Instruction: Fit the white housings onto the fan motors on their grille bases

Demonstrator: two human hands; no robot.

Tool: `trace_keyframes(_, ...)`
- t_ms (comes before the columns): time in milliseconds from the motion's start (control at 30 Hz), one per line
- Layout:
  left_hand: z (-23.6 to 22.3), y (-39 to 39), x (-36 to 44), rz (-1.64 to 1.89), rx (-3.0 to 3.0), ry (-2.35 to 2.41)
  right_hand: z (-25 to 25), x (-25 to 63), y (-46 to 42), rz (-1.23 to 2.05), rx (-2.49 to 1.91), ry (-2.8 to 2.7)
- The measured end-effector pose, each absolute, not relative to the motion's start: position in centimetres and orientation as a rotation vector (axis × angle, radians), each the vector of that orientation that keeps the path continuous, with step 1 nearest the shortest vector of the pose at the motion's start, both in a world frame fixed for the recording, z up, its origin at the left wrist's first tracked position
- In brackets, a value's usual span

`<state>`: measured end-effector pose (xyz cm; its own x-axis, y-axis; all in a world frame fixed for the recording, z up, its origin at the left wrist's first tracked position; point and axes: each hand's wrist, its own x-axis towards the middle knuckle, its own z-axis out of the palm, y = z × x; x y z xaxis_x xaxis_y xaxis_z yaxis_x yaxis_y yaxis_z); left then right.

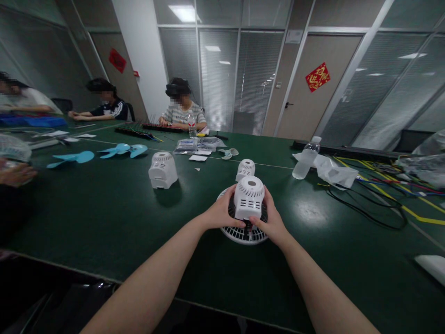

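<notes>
Both my hands grip a white vented fan motor housing point(249, 197) from its two sides. My left hand point(220, 212) wraps its left side, with the thumb at the lower front edge. On the right side is my right hand point(274, 221), its thumb also near that front edge. Under the housing lies a round fan grille point(239, 235), white-rimmed with dark slots, flat on the table. Dark parts show in the gap between housing and grille. A second white housing point(245, 169) stands just behind, and a third point(162, 170) stands to the left.
Blue fan blades point(121, 150) lie at the left on the green table point(114, 208). A water bottle point(306, 158), white plastic wrap point(335, 170) and loose cables point(375, 204) are at the right. Plastic bags point(198, 144) lie further back. Several people sit around the table; a co-worker's hand point(15, 174) shows at far left.
</notes>
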<state>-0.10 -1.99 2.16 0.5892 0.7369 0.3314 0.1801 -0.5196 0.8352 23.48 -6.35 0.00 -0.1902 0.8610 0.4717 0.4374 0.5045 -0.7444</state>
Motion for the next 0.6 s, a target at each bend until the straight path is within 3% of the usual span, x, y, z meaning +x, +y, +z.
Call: trace_keyframes(600,2.1,-1.94,-0.26,0.851,1.954,0.743,0.39,23.47,-6.71,0.638,-1.074,-1.784)
